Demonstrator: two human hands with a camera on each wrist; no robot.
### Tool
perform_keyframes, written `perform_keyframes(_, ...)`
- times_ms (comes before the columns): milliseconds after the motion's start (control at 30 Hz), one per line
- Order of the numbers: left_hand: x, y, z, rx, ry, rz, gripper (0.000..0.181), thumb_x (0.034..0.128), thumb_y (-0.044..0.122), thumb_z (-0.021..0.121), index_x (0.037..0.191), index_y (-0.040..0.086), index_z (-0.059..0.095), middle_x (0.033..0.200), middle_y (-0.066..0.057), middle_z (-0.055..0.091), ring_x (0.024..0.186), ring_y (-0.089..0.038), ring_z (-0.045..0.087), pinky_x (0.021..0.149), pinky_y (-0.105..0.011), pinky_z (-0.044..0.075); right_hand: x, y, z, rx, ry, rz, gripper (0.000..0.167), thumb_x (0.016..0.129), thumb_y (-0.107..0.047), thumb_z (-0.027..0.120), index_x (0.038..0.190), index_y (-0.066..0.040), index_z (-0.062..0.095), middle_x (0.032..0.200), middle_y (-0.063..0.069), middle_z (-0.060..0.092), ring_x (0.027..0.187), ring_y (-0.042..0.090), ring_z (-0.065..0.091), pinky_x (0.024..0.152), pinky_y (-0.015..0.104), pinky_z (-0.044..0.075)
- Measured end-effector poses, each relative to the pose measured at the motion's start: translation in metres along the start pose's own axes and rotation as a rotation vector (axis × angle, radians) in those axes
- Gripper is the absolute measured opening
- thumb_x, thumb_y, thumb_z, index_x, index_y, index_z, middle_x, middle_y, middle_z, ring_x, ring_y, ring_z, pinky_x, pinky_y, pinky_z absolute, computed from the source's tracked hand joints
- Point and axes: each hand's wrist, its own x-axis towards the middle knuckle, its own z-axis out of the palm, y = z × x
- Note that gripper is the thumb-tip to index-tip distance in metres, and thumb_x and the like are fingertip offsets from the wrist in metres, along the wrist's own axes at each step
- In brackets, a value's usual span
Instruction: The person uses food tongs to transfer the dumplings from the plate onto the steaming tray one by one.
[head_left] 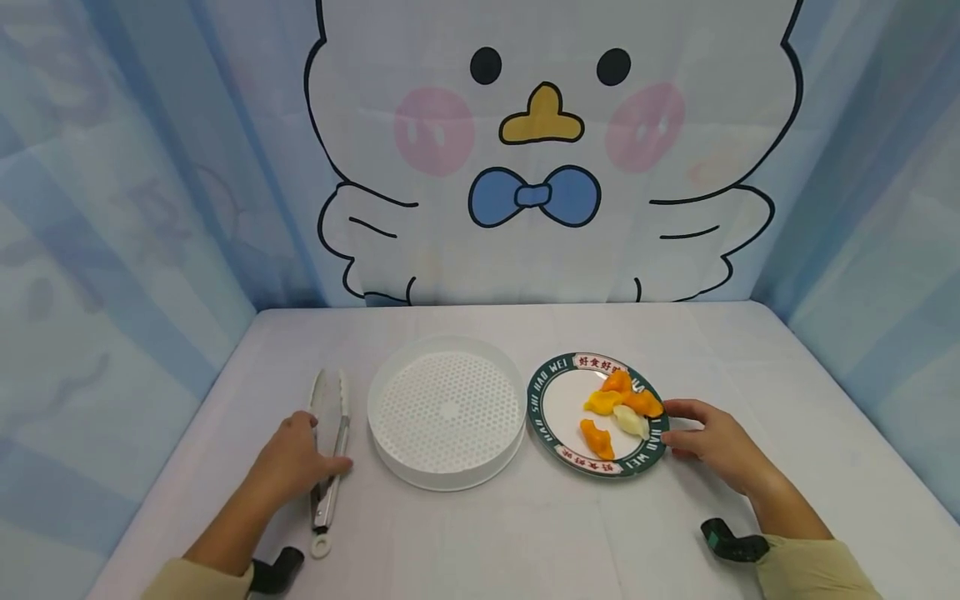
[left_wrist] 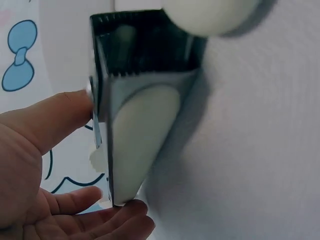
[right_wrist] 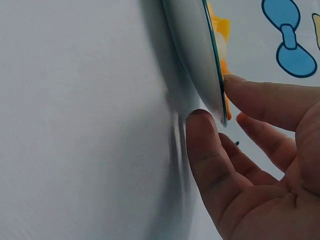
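On the left of the table lie metal tongs (head_left: 325, 492) with pale tips and a hanging loop at the near end. My left hand (head_left: 291, 462) holds them across the middle, thumb on one arm and fingers along the other. The left wrist view shows the tongs (left_wrist: 142, 140) end-on, beside my thumb and fingertips. At the right, my right hand (head_left: 712, 442) grips the rim of a green-edged plate (head_left: 555, 446). Its fingers (right_wrist: 202, 137) sit below and above the rim in the right wrist view. Several orange, yellow and whitish dumpling-shaped pieces (head_left: 597, 439) lie on the plate.
A round white steamer tray (head_left: 450, 412) with a perforated base stands between the tongs and the plate, close to the plate's left rim. Patterned curtains surround the table (head_left: 525, 542) at the back and sides. Dark devices (head_left: 731, 543) are strapped at both wrists.
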Motion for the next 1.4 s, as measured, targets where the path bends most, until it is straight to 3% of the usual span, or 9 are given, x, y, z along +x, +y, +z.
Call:
perform_keyframes(267, -0.004, -0.008, -0.003, -0.011, 0.035, 0.035, 0.079, 0.0824, 0.015, 0.078, 0.135, -0.021, 0.032, 0.118, -0.041, 0.051, 0.099, -0.048, 0.059, 0.077, -0.056, 0.054, 0.002, -0.003, 0.001, -0.036, -0.006, 0.003, 0.064, 0.094, -0.02, 0.069, 0.144, 0.01, 0.041, 0.144, 0.033, 0.041, 0.113, 0.036, 0.057, 0.09, 0.04, 0.054)
perform_keyframes(400, -0.004, -0.015, -0.005, -0.014, 0.052, 0.036, 0.077, 0.084, 0.007, 0.071, 0.141, -0.02, 0.027, 0.128, -0.045, 0.045, 0.106, -0.054, 0.055, 0.078, -0.059, 0.052, 0.003, -0.003, 0.001, -0.041, -0.008, 0.009, 0.064, 0.094, -0.021, 0.069, 0.144, 0.009, 0.042, 0.143, 0.033, 0.042, 0.109, 0.033, 0.058, 0.09, 0.039, 0.054)
perform_keyframes(567, 0.0, -0.021, -0.007, 0.009, 0.052, 0.019, 0.085, 0.0848, 0.016, 0.075, 0.144, -0.019, 0.024, 0.134, -0.046, 0.038, 0.113, -0.057, 0.049, 0.085, -0.063, 0.049, 0.004, -0.001, 0.001, -0.014, -0.02, 0.022, 0.065, 0.095, -0.018, 0.067, 0.148, 0.008, 0.038, 0.145, 0.033, 0.039, 0.103, 0.028, 0.058, 0.084, 0.032, 0.055)
perform_keyframes(667, 0.002, -0.022, -0.008, 0.033, 0.026, -0.003, 0.093, 0.0836, 0.03, 0.079, 0.14, -0.022, 0.027, 0.127, -0.045, 0.041, 0.108, -0.054, 0.051, 0.085, -0.061, 0.05, 0.005, -0.001, 0.001, 0.004, -0.029, 0.029, 0.067, 0.095, -0.015, 0.065, 0.15, 0.008, 0.034, 0.146, 0.033, 0.037, 0.097, 0.026, 0.057, 0.079, 0.027, 0.054)
perform_keyframes(767, 0.003, -0.022, -0.01, 0.057, -0.005, -0.017, 0.088, 0.0828, 0.038, 0.079, 0.127, -0.025, 0.038, 0.106, -0.037, 0.052, 0.09, -0.043, 0.058, 0.073, -0.05, 0.054, 0.006, -0.001, 0.002, 0.011, -0.03, 0.033, 0.067, 0.096, -0.014, 0.065, 0.15, 0.008, 0.033, 0.144, 0.034, 0.037, 0.092, 0.025, 0.057, 0.076, 0.027, 0.053)
perform_keyframes(867, 0.002, -0.023, -0.01, 0.072, -0.005, -0.01, 0.071, 0.0845, 0.036, 0.078, 0.111, -0.023, 0.049, 0.085, -0.022, 0.056, 0.073, -0.03, 0.056, 0.06, -0.04, 0.052, 0.006, -0.002, 0.002, 0.011, -0.023, 0.04, 0.066, 0.096, -0.016, 0.065, 0.15, 0.007, 0.034, 0.143, 0.033, 0.038, 0.092, 0.025, 0.057, 0.076, 0.026, 0.053)
perform_keyframes(967, 0.002, -0.024, -0.01, 0.081, 0.012, -0.006, 0.061, 0.0865, 0.031, 0.076, 0.106, -0.022, 0.052, 0.08, -0.018, 0.056, 0.069, -0.027, 0.055, 0.057, -0.037, 0.05, 0.007, -0.002, 0.003, 0.006, -0.017, 0.041, 0.066, 0.096, -0.019, 0.065, 0.149, 0.007, 0.035, 0.142, 0.033, 0.038, 0.093, 0.025, 0.057, 0.077, 0.026, 0.053)
perform_keyframes(1167, 0.003, -0.032, -0.011, 0.059, 0.047, -0.003, 0.065, 0.089, 0.026, 0.072, 0.125, -0.023, 0.047, 0.102, -0.033, 0.059, 0.089, -0.04, 0.059, 0.077, -0.053, 0.051, 0.006, -0.003, 0.004, -0.001, -0.003, 0.045, 0.066, 0.095, -0.019, 0.066, 0.148, 0.008, 0.036, 0.139, 0.033, 0.041, 0.091, 0.025, 0.058, 0.076, 0.026, 0.054)
perform_keyframes(1400, 0.001, -0.037, -0.023, -0.061, 0.129, 0.069, 0.069, 0.0946, 0.024, 0.068, 0.142, -0.017, 0.037, 0.129, -0.04, 0.044, 0.111, -0.05, 0.049, 0.09, -0.063, 0.041, 0.007, -0.002, 0.005, -0.007, 0.013, 0.045, 0.064, 0.095, -0.019, 0.067, 0.145, 0.009, 0.038, 0.136, 0.032, 0.045, 0.091, 0.025, 0.058, 0.075, 0.026, 0.054)
